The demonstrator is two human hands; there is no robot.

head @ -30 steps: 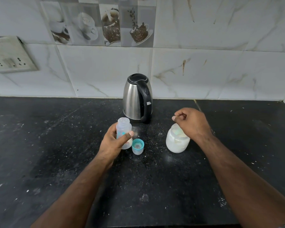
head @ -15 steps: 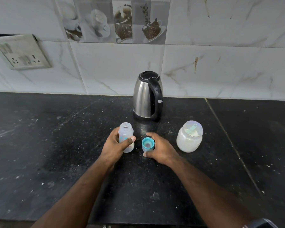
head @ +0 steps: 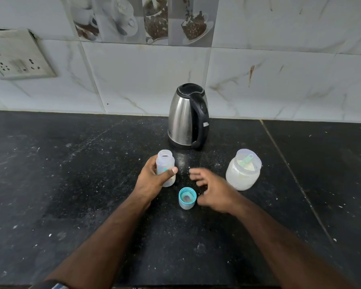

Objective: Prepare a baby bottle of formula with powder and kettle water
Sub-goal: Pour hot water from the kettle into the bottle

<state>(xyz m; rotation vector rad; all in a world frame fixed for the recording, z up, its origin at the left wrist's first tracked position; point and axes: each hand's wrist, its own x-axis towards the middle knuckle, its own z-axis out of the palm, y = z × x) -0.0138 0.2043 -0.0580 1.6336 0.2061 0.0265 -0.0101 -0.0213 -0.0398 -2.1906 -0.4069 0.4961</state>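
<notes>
Now bottle (head: 165, 166) in left-hand grip (head: 152, 180), upright

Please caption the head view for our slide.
Left hand grips the open bottle; right hand hovers near the cap.

Left hand (head: 152, 180) curled, thumb across the front, gripping. Right hand (head: 215, 189) blurred, fingers spread loosely, holding nothing. Both forearms extended forward.

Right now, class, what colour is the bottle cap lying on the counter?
Teal-blue; the bottle cap shows best in the head view.
</notes>
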